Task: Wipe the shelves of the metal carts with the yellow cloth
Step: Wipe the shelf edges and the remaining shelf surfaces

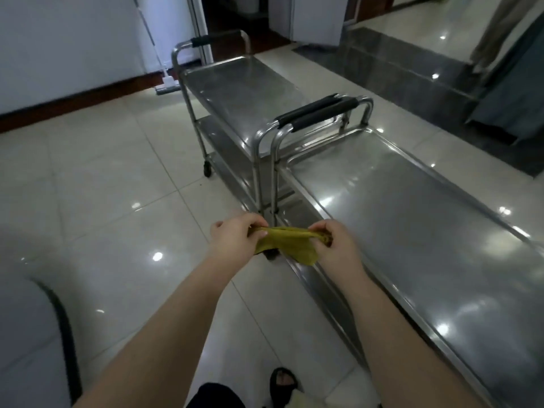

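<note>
A yellow cloth (290,241) hangs stretched between both hands in the air, left of the near cart's top shelf. My left hand (235,240) pinches its left end and my right hand (338,242) pinches its right end. The near metal cart (426,219) runs from centre to lower right, its bare steel top shelf shining. A second metal cart (244,86) stands beyond it, end to end, with lower shelves visible on its left side. Black-gripped handles (321,111) of both carts meet in the middle.
Glossy pale floor tiles (103,187) spread to the left. A mop (167,83) leans against the white wall at the back. A dark stone step (412,75) and hanging fabric (512,83) lie at the right. A grey padded seat edge (35,334) sits at lower left; my sandalled foot (282,381) is below.
</note>
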Demonstrator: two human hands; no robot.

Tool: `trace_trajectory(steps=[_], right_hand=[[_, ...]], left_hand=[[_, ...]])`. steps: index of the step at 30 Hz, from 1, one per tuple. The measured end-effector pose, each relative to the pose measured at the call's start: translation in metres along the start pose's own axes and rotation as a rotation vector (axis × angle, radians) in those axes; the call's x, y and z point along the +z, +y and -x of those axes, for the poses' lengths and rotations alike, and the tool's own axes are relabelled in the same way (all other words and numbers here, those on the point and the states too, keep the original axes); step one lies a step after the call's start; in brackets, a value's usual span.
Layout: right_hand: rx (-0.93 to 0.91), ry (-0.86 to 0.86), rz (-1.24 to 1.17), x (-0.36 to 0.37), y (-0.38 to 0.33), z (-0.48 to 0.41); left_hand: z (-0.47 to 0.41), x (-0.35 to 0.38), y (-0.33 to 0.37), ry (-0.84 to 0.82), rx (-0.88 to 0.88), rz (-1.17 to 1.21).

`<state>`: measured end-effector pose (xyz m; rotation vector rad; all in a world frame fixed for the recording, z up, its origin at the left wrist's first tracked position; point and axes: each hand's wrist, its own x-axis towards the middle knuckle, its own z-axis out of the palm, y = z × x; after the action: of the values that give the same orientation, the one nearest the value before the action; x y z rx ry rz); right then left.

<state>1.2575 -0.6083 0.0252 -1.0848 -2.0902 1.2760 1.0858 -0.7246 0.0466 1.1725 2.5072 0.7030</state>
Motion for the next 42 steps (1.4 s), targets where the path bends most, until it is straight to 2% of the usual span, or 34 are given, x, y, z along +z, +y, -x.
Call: trace_trajectory(steps=[5, 10, 13, 19, 29, 34, 36, 38, 40, 42], right_hand=[[0.129, 0.053, 0.009, 0.014, 0.014, -0.029], [0.336, 0.311, 0.014, 0.04, 0.034, -0.038], [0.451, 0.45, 0.036, 0.071, 0.043, -0.024], [0.702, 0.569, -0.087, 0.115, 0.071, -0.004], [0.873, 0.708, -0.243, 0.129, 0.165, 0.041], [0.92, 0.882, -0.173, 0.1, 0.244, 0.05], [0.895, 0.988, -0.077, 0.072, 0.271, 0.052], [0.817, 1.146, -0.027, 0.042, 0.291, 0.055], [0.704, 1.297, 0.008, 0.022, 0.309, 0.062], [0.576, 1.353, 0.131, 0.018, 0.333, 0.067]], left_hand=[[-0.08, 0.023, -0.012, -0.148, 0.115, -0.02], [-0.14, 0.061, -0.022, -0.35, 0.338, 0.094], [-0.163, 0.085, -0.039, -0.467, 0.46, 0.082], [-0.172, 0.128, -0.047, -0.623, 0.621, -0.073], [-0.136, 0.23, -0.053, -0.795, 0.693, -0.086], [-0.117, 0.325, -0.025, -0.811, 0.819, -0.099], [-0.113, 0.365, -0.003, -0.769, 0.938, -0.036], [-0.106, 0.397, 0.025, -0.666, 1.065, 0.05], [-0.097, 0.425, 0.048, -0.579, 1.083, 0.102], [-0.095, 0.455, 0.06, -0.48, 1.089, 0.104]])
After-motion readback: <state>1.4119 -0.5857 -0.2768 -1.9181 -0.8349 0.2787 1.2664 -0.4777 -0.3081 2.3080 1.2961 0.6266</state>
